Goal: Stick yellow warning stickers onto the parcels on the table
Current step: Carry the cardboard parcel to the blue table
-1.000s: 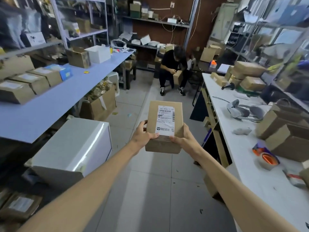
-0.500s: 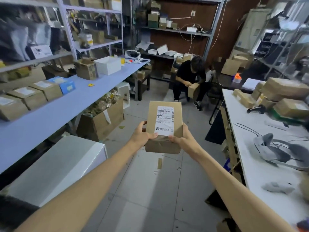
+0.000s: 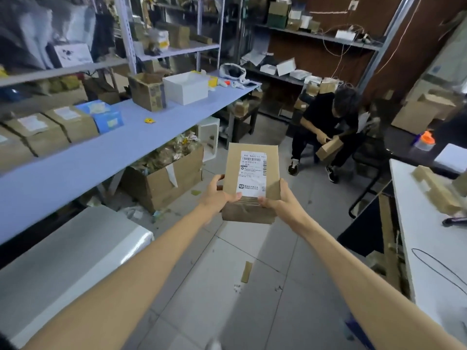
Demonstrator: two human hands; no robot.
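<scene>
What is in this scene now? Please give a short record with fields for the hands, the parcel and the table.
held item: parcel of brown cardboard, in the air above the floor
top face: white shipping label; no yellow sticker visible
left hand: grips the parcel's near left corner
right hand: grips its near right corner
blue table: at left, bears a row of labelled parcels and a small yellow item, perhaps a sticker
background: a seated person handles a second box
</scene>
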